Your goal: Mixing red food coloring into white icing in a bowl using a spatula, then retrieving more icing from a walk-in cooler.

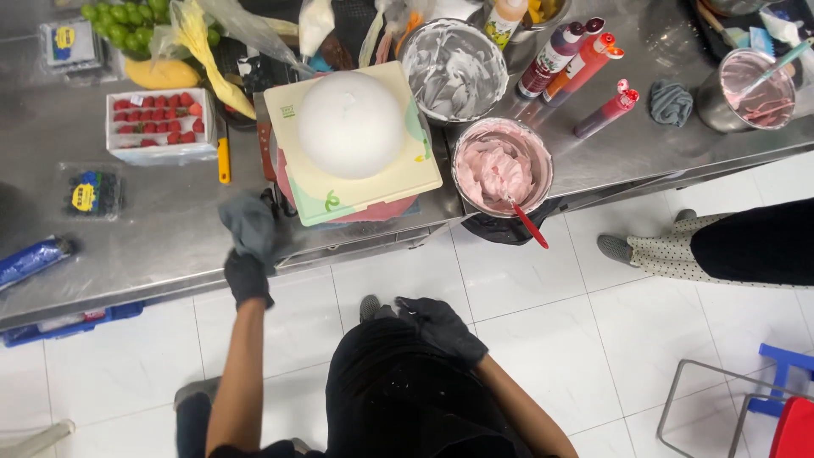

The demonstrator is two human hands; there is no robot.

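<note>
The grey cloth (249, 224) is bunched in the left hand (248, 276), which is black-gloved and closed around its lower end, holding it at the front edge of the steel desk (161, 246), just left of the cake stand. The right hand (441, 326), also gloved, holds nothing; it rests against the person's dark apron with fingers loosely curled, well apart from the desk.

Just beside the cloth sits a white domed cake (352, 124) on a cream-coloured square board (356, 191). Its dome looks evenly coated and smooth, with no colour or decoration on it yet, so the base coat seems done and the finishing still ahead, as far as can be judged. A bowl of pink cream (502, 170) with a red-handled spatula (527, 222) stands to its right, still well filled; a bowl of white cream (454, 69) behind looks mostly scraped out. Colouring bottles (585, 59) lie further right. A box of strawberries (159, 125), a punnet of blueberries (89, 192) and green grapes (127, 21) on the left look untouched. Another person's legs (721, 248) show at the right
</note>
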